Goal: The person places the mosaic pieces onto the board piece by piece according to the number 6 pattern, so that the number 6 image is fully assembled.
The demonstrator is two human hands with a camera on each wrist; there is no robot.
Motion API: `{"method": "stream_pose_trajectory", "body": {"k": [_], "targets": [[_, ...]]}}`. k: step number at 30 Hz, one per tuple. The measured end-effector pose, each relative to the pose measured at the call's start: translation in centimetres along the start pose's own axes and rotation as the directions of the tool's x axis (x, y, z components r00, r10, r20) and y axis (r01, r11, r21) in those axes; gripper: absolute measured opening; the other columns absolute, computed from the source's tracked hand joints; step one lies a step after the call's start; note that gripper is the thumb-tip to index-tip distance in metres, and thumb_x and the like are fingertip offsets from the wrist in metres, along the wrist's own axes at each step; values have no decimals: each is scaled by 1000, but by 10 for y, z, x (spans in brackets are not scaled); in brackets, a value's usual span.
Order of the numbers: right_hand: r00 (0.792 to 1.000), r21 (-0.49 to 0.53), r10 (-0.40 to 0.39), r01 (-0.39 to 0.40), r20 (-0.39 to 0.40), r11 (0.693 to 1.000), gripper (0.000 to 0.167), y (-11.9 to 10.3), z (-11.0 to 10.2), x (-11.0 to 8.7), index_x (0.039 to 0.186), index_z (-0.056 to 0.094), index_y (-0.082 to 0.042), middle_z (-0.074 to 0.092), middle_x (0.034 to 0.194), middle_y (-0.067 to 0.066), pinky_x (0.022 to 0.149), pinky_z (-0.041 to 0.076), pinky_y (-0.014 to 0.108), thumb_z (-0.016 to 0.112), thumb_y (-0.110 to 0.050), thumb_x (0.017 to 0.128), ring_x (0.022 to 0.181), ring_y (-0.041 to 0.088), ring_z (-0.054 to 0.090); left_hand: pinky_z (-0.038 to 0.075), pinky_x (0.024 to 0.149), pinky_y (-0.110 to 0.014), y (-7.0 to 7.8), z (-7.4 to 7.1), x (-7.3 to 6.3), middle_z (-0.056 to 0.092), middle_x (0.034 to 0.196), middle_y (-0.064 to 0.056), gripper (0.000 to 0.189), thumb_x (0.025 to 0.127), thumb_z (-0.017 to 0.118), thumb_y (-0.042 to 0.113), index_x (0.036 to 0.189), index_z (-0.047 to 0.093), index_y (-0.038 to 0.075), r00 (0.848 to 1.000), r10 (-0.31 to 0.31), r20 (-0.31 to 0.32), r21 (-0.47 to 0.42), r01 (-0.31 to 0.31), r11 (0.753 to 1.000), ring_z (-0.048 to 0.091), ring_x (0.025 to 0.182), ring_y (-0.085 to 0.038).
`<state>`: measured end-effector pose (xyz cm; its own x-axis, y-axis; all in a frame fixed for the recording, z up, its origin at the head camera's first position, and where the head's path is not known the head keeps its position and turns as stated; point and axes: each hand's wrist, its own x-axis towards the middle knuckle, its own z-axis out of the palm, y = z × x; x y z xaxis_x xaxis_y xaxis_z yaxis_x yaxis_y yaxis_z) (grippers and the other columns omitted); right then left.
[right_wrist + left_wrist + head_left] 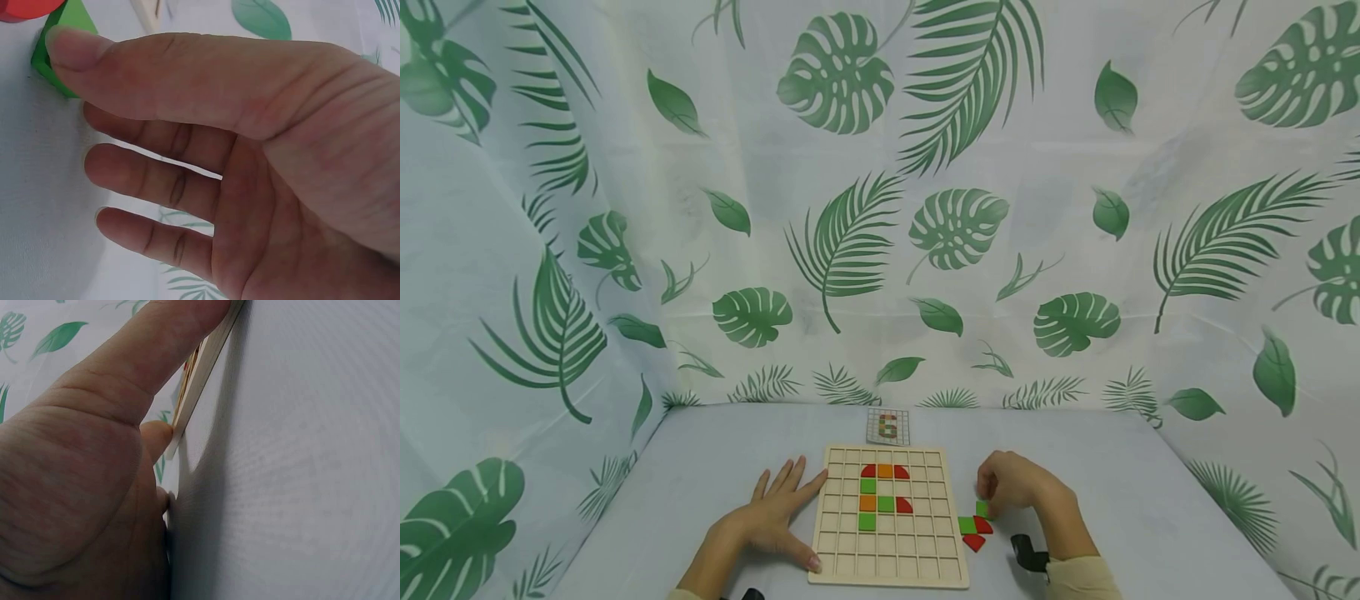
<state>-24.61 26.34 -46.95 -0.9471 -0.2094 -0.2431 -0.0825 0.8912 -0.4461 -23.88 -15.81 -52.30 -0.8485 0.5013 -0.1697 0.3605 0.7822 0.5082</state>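
A wooden grid board (pixel 917 550) lies on the table, with red quarter-round, orange square and green square pieces set in its cells. My left hand (pixel 775 512) is spread along its left side. The index fingertip and thumb of that hand touch the board's edge. To the right of the board, my right hand (pixel 1015 483) pinches a green square block (pixel 69 25) low over the table. The thumb lies on this block in the right wrist view; the index finger is mostly hidden behind it. Another green square (pixel 967 525) and red quarter-round pieces (pixel 973 542) lie close by.
Behind the board lies a small card (pixel 887 427) printed with a grid and a coloured figure. A black object (pixel 1028 553) sits at the right wrist. Leaf-printed cloth (pixel 880 250) hangs around the back and sides of the pale table (pixel 700 467).
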Motion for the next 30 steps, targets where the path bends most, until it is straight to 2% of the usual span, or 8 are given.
{"method": "stream_pose_trajectory", "body": {"k": [6,12,16,21,25,30], "targets": [[1000,-22,19,-19,2,1000,27,-1,2,1,75,69,-13,64,73,0,64,48,35,91,2,69,71,19,57,-6,124,-73,-1,0,0,2,174,-23,135,57,89,75,166,26,27,1000,2,1,4,-2,1000,-3,162,-45],[1000,-10,-19,19,-6,1000,29,-5,2,0,74,66,-11,61,73,1,61,45,34,89,6,67,69,19,55,-6,124,-73,-1,0,0,2,174,-23,135,57,88,75,166,26,27,1000,-1,2,7,1,1000,-3,162,-45],[998,15,-61,61,-30,998,29,-6,2,1,72,64,-11,59,68,1,59,43,33,85,9,68,66,18,54,-7,124,-73,-1,1,0,2,174,-23,135,57,88,75,166,26,27,1000,-2,0,4,2,1000,-4,162,-44],[987,36,-122,126,-106,991,27,-10,1,5,75,65,-13,60,70,-2,59,46,31,82,8,76,68,17,55,-7,124,-73,-1,1,1,2,174,-23,135,56,89,75,166,26,28,1000,4,-2,4,-3,1000,-4,162,-45],[968,98,-200,216,-150,971,17,-16,-1,8,87,73,-11,66,80,-3,62,53,30,82,3,82,75,16,59,-7,123,-73,-1,1,1,2,174,-24,135,56,89,75,166,26,28,1000,5,-3,5,-5,1000,-4,162,-45],[952,169,-267,291,-150,942,16,-23,2,11,100,80,-9,70,86,-2,63,54,28,80,0,86,78,16,61,-7,123,-73,-1,1,0,2,174,-24,135,56,89,75,166,25,28,1000,5,-1,0,-5,1000,-4,162,-45]]}}
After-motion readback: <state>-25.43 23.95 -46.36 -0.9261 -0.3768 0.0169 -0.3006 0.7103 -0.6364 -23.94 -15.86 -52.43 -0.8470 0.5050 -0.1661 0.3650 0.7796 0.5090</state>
